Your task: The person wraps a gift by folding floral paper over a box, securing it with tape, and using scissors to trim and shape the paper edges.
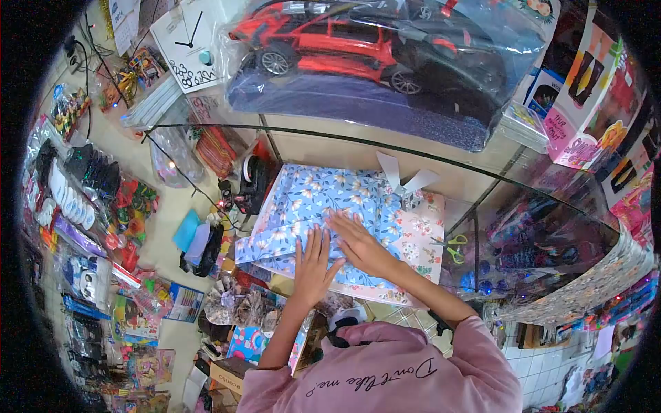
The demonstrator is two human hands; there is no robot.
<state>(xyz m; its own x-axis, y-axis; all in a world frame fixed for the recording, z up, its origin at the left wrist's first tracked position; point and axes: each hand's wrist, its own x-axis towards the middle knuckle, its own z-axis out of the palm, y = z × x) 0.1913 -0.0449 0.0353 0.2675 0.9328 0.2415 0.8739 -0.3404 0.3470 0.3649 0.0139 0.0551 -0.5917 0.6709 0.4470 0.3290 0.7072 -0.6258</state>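
Blue floral paper (344,186) covers a flat, roughly rectangular shape in the middle of the view, with a folded strip along its near left side. My left hand (315,265) lies flat on that strip, fingers stretched and pointing away from me. Close to its right, my right hand (361,248) rests on the same paper with its fingers extended toward the upper left. Neither hand holds anything. Under the blue paper lies pink floral paper (421,241), which shows on the right and along the near edge. What the blue paper covers is hidden.
Green-handled scissors (456,249) lie right of the papers. A black tape dispenser (253,180) stands at the upper left, and white strips (406,175) stick up behind. A glass-edged shelf holds a wrapped red toy car (344,48). Packaged goods hang at left.
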